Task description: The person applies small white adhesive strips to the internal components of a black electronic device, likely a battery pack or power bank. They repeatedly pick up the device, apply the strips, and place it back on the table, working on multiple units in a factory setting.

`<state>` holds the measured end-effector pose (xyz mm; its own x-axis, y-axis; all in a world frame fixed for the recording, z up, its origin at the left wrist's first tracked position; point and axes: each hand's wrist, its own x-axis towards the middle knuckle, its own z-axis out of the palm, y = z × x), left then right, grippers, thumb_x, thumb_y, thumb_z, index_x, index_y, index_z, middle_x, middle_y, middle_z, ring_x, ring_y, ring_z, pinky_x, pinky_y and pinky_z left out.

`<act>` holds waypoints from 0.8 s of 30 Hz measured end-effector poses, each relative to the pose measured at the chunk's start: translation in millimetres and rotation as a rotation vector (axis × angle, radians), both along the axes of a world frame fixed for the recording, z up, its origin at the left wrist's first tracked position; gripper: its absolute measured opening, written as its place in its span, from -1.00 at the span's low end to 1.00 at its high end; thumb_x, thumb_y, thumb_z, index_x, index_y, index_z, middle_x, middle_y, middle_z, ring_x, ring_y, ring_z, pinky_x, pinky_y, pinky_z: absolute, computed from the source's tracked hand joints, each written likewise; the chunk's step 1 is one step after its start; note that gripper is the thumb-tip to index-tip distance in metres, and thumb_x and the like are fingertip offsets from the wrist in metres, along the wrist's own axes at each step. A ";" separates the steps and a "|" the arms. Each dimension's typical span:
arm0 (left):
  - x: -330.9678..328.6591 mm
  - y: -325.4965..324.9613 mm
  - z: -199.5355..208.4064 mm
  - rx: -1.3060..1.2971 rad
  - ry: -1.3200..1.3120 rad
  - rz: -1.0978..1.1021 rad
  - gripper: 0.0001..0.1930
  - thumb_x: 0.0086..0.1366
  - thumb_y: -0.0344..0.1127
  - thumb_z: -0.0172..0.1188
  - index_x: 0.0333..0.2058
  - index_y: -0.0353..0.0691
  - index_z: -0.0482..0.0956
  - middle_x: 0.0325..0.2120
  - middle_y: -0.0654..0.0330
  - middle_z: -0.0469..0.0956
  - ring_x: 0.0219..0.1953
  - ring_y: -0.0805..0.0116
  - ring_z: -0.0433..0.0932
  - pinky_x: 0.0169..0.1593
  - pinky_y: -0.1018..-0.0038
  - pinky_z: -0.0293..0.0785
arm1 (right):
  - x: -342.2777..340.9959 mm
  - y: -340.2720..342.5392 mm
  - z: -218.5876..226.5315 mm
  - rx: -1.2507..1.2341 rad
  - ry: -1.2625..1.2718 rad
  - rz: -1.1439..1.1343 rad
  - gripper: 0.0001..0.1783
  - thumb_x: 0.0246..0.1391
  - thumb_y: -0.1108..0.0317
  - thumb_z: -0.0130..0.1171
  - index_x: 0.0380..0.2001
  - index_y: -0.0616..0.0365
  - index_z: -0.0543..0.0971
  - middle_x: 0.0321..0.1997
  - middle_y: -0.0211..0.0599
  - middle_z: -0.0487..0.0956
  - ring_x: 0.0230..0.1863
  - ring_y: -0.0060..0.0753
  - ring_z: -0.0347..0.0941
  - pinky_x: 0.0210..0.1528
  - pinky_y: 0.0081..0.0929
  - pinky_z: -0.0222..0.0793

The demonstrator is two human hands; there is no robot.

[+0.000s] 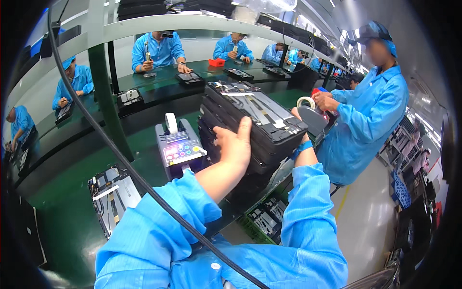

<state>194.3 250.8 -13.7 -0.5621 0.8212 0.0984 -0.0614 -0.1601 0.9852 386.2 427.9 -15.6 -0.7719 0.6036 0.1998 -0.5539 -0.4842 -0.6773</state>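
Observation:
A stack of black trays (262, 153) stands before me at the table's edge. In its top tray lies an opened flat electronic device (255, 108) with grey plates, ribbon cables and white strips. My left hand (236, 144) grips the stack's left side, its thumb raised along the upper edge and its fingers partly hidden. At the near right corner, my right hand (305, 139) holds the other side; the trays hide most of it, and a blue band circles the wrist. Left of the stack sits a grey tape dispenser (179, 149) with lit buttons.
Another opened device (115, 197) lies on the green tabletop (67, 212) at left. A green crate (257, 231) with similar parts is below the edge. A co-worker (368, 108) stands close at right by a second dispenser (313, 120). A black cable (130, 168) crosses my view.

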 end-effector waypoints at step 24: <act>-194.1 -230.7 40.8 0.298 -0.460 -0.240 -0.36 0.24 0.26 -0.05 0.06 -0.15 0.41 -0.09 0.11 0.51 -0.10 0.18 0.52 -0.01 0.27 0.47 | -188.7 -247.1 59.3 0.319 -0.022 0.137 -0.27 0.15 -0.23 -0.04 0.17 0.13 0.35 0.12 -0.18 0.46 0.11 -0.30 0.40 0.16 -0.33 0.28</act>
